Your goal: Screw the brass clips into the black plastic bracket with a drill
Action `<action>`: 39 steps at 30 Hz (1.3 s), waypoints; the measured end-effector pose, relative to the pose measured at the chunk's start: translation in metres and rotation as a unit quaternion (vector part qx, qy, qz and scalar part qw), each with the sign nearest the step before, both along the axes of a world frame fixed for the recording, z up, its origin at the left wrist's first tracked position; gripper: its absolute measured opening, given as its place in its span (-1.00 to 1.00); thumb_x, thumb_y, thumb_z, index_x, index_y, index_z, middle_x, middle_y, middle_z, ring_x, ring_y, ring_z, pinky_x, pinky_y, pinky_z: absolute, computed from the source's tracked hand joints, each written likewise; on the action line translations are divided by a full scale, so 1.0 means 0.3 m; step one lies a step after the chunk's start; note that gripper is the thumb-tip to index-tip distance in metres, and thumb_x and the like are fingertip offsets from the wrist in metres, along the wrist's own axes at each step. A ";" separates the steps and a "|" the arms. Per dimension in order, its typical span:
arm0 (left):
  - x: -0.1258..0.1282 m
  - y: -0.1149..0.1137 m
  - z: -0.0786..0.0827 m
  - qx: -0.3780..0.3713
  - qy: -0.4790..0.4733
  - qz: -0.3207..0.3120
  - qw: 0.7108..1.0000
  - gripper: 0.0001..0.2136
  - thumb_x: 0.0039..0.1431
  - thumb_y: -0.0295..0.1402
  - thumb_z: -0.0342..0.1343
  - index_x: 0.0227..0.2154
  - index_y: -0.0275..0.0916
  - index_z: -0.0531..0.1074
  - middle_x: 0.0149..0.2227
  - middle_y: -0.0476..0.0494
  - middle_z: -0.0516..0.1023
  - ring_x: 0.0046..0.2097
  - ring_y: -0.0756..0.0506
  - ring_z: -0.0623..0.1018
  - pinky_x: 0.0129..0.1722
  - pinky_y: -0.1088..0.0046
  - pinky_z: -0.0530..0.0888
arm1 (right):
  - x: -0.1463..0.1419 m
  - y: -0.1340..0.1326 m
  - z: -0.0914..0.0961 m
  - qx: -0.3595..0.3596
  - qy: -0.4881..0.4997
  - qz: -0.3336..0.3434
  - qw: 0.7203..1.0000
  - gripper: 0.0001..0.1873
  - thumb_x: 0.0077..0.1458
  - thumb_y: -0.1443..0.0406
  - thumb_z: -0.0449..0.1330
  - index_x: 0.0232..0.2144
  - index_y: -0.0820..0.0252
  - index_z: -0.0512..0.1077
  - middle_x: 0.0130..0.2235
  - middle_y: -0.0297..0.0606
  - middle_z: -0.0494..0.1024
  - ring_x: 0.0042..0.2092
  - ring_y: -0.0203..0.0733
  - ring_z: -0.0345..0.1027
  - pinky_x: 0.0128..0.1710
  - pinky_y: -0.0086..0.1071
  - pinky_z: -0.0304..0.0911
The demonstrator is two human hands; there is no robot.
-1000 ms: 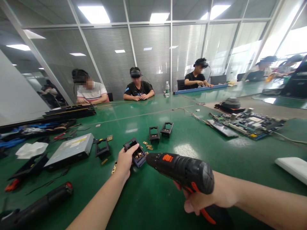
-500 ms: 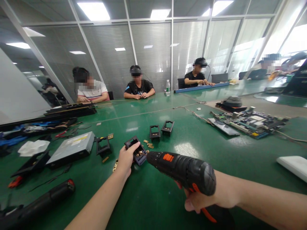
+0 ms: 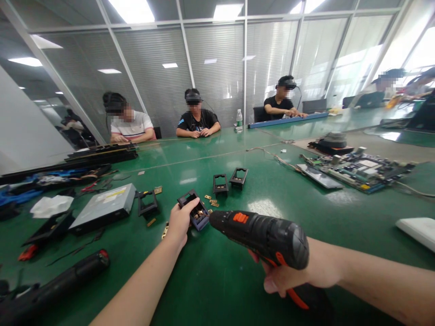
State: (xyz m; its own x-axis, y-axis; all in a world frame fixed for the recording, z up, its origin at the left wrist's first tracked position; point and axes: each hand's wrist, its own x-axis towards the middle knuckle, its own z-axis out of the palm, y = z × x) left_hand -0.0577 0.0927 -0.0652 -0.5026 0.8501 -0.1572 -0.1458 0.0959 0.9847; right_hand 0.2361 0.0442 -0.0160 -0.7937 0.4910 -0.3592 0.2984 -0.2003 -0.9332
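Note:
My left hand (image 3: 178, 222) grips a small black plastic housing (image 3: 194, 209) with brass contacts inside, holding it down on the green table (image 3: 217, 276). My right hand (image 3: 288, 278) is wrapped round the handle of a black and orange electric screwdriver (image 3: 261, 235). Its nose points left and sits right against the housing. Several small brass plates (image 3: 211, 201) lie loose just beyond the housing.
Two more black housings (image 3: 228, 181) stand further back, another (image 3: 147, 204) beside a grey drive unit (image 3: 105, 207) on the left. A second black tool (image 3: 64, 276) lies near left. Circuit boards (image 3: 356, 168) sit right, a white box (image 3: 418, 231) far right. Other people sit across the table.
Both hands stay as they were, left on the housing, right on the screwdriver. The view has tipped slightly, so everything sits a little higher in the picture.

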 end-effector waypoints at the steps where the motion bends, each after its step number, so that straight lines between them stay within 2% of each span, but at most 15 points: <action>1: 0.001 0.000 0.001 -0.001 0.000 -0.002 1.000 -0.60 -0.09 -0.23 0.46 -0.19 -0.30 0.59 -0.28 -0.23 0.68 -0.35 -0.19 0.65 -0.40 0.33 0.57 | 0.000 -0.001 0.002 0.002 -0.002 0.002 1.000 -0.44 -0.18 0.20 0.52 -0.15 0.26 0.41 -0.50 -0.38 0.53 -0.48 -0.30 0.40 -0.49 -0.48 0.33; 7: 0.007 -0.002 0.007 0.002 -0.008 0.003 1.000 -0.65 -0.06 -0.28 0.45 -0.19 -0.29 0.60 -0.31 -0.22 0.68 -0.37 -0.18 0.65 -0.38 0.32 0.59 | -0.002 -0.008 0.016 0.023 -0.015 0.017 0.999 -0.57 -0.15 0.17 0.51 -0.34 0.29 0.44 -0.49 -0.36 0.49 -0.47 -0.33 0.39 -0.46 -0.47 0.34; 14: 0.010 -0.001 0.012 0.007 -0.007 0.005 1.000 -0.67 -0.04 -0.32 0.45 -0.19 -0.30 0.61 -0.33 -0.21 0.69 -0.39 -0.15 0.65 -0.36 0.32 0.59 | 0.008 0.004 0.000 -0.001 0.014 0.001 1.000 -0.48 -0.18 0.34 0.53 -0.19 0.23 0.38 -0.46 -0.40 0.54 -0.46 -0.29 0.45 -0.46 -0.45 0.39; 21: 0.013 -0.003 0.020 -0.004 -0.001 0.005 1.000 -0.68 -0.05 -0.31 0.44 -0.21 -0.30 0.61 -0.32 -0.22 0.68 -0.39 -0.17 0.65 -0.41 0.32 0.58 | 0.009 -0.003 0.032 0.006 -0.006 0.007 1.000 -0.48 -0.15 0.22 0.52 -0.15 0.25 0.46 -0.44 -0.41 0.48 -0.46 -0.30 0.42 -0.44 -0.41 0.43; 25: 0.014 -0.003 0.020 -0.003 -0.001 0.007 1.000 -0.68 -0.07 -0.31 0.44 -0.23 -0.29 0.60 -0.32 -0.20 0.68 -0.38 -0.16 0.65 -0.41 0.34 0.57 | 0.006 -0.001 0.035 0.010 -0.003 0.009 1.000 -0.50 -0.15 0.24 0.51 -0.17 0.25 0.44 -0.44 -0.41 0.47 -0.47 -0.30 0.42 -0.46 -0.42 0.42; 30: 0.015 -0.004 0.020 0.001 -0.002 0.004 1.000 -0.68 -0.07 -0.31 0.45 -0.23 -0.29 0.60 -0.35 -0.19 0.67 -0.39 -0.16 0.64 -0.38 0.32 0.58 | 0.004 -0.003 0.039 0.007 0.006 0.018 1.000 -0.43 -0.13 0.32 0.46 -0.03 0.23 0.43 -0.47 -0.44 0.47 -0.48 -0.30 0.41 -0.47 -0.42 0.40; 36: 0.015 -0.004 0.021 -0.001 -0.001 0.008 1.000 -0.69 -0.06 -0.32 0.44 -0.22 -0.29 0.61 -0.35 -0.20 0.68 -0.40 -0.16 0.64 -0.41 0.34 0.57 | 0.001 -0.003 0.041 0.000 0.005 0.010 1.000 -0.52 -0.18 0.34 0.50 -0.21 0.24 0.40 -0.46 -0.44 0.47 -0.48 -0.30 0.42 -0.46 -0.42 0.41; 39: 0.015 -0.003 0.021 -0.003 -0.006 0.006 1.000 -0.71 -0.04 -0.33 0.44 -0.22 -0.29 0.61 -0.34 -0.20 0.68 -0.40 -0.16 0.65 -0.40 0.32 0.58 | 0.003 -0.002 0.045 -0.010 0.008 0.005 1.000 -0.47 -0.19 0.38 0.50 -0.15 0.23 0.40 -0.46 -0.45 0.48 -0.47 -0.29 0.43 -0.45 -0.41 0.42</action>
State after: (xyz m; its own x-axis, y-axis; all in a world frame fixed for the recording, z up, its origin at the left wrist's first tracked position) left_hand -0.0532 0.0917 -0.0590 -0.5105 0.8432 -0.1684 -0.1578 0.1006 0.9823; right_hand 0.2369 0.0435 -0.0026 -0.8035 0.4762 -0.3571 0.2863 -0.2168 -0.9333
